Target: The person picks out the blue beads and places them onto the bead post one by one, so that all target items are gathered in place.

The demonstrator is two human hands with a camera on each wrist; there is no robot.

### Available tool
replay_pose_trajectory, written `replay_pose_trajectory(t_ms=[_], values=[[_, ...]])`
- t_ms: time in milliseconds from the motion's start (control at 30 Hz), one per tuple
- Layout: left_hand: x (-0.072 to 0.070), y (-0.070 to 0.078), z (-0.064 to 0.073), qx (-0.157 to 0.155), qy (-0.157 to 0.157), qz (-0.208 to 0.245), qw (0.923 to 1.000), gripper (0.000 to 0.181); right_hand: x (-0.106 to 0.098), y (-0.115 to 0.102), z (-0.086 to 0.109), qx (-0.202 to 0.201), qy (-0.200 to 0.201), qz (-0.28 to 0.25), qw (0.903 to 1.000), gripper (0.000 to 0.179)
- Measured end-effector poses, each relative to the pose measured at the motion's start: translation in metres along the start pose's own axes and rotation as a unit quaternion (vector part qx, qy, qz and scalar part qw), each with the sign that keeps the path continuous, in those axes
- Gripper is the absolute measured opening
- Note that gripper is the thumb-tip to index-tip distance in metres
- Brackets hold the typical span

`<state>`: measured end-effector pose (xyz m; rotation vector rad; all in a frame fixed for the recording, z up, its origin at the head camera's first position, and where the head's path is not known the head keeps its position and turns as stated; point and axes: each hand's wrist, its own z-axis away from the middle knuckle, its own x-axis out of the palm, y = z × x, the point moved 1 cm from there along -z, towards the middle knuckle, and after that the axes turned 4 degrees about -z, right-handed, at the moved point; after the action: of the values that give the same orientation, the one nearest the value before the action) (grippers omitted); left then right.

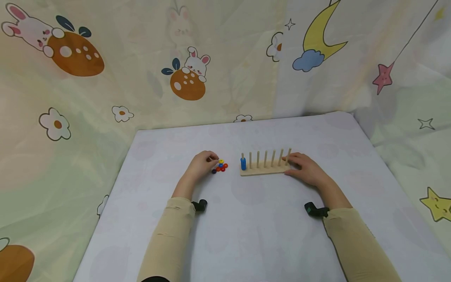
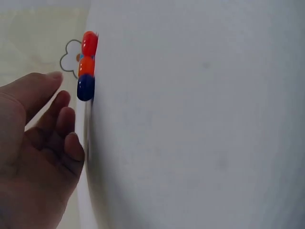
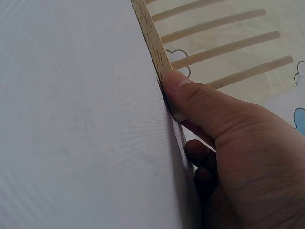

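Note:
In the head view, my left hand (image 1: 201,165) is just left of a small cluster of coloured beads (image 1: 222,168). In the left wrist view, my left thumb and bent fingers (image 2: 65,121) stand apart with nothing between them, beside a dark blue bead (image 2: 86,88), an orange bead (image 2: 86,66) and a red bead (image 2: 89,44). A yellow bead (image 1: 221,161) tops the cluster. My right hand (image 1: 305,169) grips the right end of a wooden peg board (image 1: 265,171), thumb on its front edge. Blue beads (image 1: 243,163) are stacked on the leftmost peg; the other pegs are bare.
The peg board and beads are on a white-covered table (image 1: 246,227). A patterned cloth (image 1: 229,78) with cartoon rabbits, flowers and stars hangs behind and at the sides. A black wrist camera (image 1: 200,205) is on the left wrist, another black camera (image 1: 315,210) on the right.

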<state>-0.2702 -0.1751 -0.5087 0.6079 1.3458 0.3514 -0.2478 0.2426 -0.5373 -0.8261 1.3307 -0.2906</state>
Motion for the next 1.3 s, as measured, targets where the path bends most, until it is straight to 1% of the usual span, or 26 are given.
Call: replay_pose_trajectory(t_ms=[100,200,433,567,833,1067,1300], values=[[0.0,-0.002,0.001,-0.003,-0.014,-0.002,0.9999,0.014,0.001,0.001,0.0,-0.004,0.001,0.002,1.0,0.059],[0.001,-0.004,0.001,-0.004,-0.028,-0.009,0.9996,0.015,0.001,0.001,0.0,-0.011,0.002,0.002,0.9999,0.058],[0.003,-0.003,-0.002,0.0,-0.044,-0.015,0.9989,0.018,0.0,0.001,-0.001,-0.011,0.001,0.0,0.9999,0.057],[0.003,-0.002,-0.003,0.003,-0.048,-0.021,0.9986,0.019,0.001,0.002,-0.001,-0.01,0.001,0.0,0.9999,0.058],[0.006,-0.003,-0.007,0.019,-0.058,-0.035,0.9975,0.025,0.0,0.002,0.0,-0.016,0.002,-0.002,0.9999,0.056],[0.008,-0.001,-0.01,0.03,-0.058,-0.042,0.997,0.023,-0.001,0.001,0.0,-0.016,0.001,-0.004,0.9999,0.056],[0.009,0.0,-0.01,0.02,-0.054,-0.042,0.9975,0.023,-0.001,0.0,0.0,-0.016,0.002,-0.006,0.9998,0.056]])
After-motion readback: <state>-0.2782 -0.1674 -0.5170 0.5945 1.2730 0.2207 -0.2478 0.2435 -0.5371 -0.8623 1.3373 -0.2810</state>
